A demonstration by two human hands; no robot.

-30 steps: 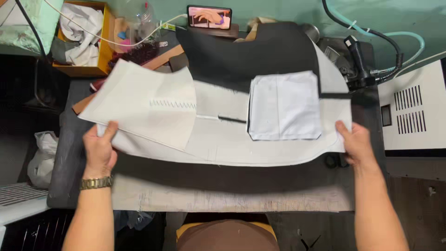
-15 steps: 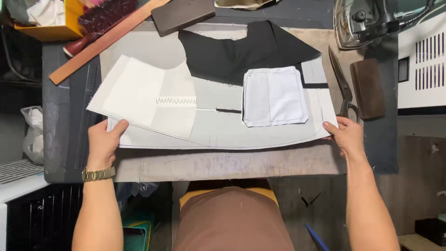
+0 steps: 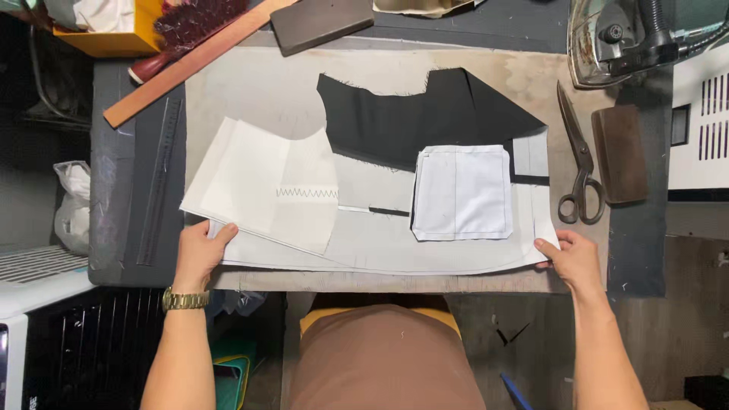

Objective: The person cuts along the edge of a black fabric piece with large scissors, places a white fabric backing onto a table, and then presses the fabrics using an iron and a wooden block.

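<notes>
Grey fabric panel pinched at both ends by left hand and right hand, scissors just beside.

Two hands, one scissors, one wooden ruler, one iron, one wristwatch.

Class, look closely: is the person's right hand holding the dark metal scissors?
No: the right hand grips the pale fabric panel's corner, while the dark metal scissors lie apart above it.
</notes>
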